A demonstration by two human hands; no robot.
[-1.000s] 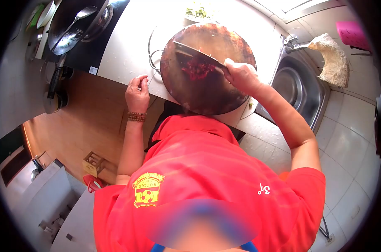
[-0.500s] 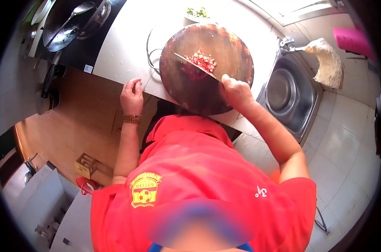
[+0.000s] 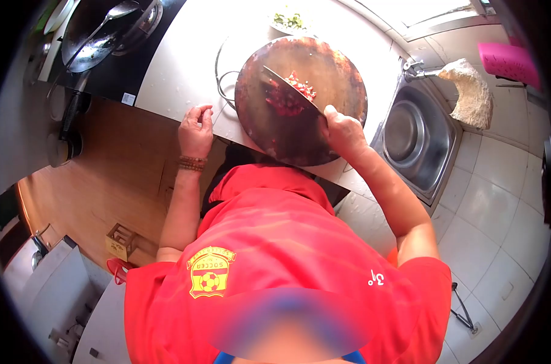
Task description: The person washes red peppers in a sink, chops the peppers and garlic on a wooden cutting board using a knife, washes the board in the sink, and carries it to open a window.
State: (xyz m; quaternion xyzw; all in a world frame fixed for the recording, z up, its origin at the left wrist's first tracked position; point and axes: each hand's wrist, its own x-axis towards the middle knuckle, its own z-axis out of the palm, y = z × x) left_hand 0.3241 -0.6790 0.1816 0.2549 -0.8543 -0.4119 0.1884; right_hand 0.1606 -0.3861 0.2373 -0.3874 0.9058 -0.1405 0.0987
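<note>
My right hand point(image 3: 343, 131) is closed around the handle of a kitchen knife point(image 3: 290, 86). The blade slants up and left across a round wooden chopping board point(image 3: 339, 79). Finely chopped red pieces point(image 3: 303, 88), which look like chili, lie along the blade's far side. A dimmer red patch shows on its near side; whether it is a reflection or more pieces I cannot tell. My left hand point(image 3: 196, 133) hovers by the counter's front edge, left of the board, with loosely bent fingers somewhat apart and nothing visible in them.
Behind the board stands a dish of chopped green pieces point(image 3: 289, 23). A metal sink point(image 3: 430, 167) lies to the right, under a tap point(image 3: 414, 70). At the left, a wok point(image 3: 88, 51) with a ladle sits on the black stove point(image 3: 114, 85). A cable point(image 3: 217, 76) runs beside the board.
The knife tip has shifted slightly right and up, and the blade now covers more of the red pieces. My left hand has moved a little right and upward, its fingers bending more.
</note>
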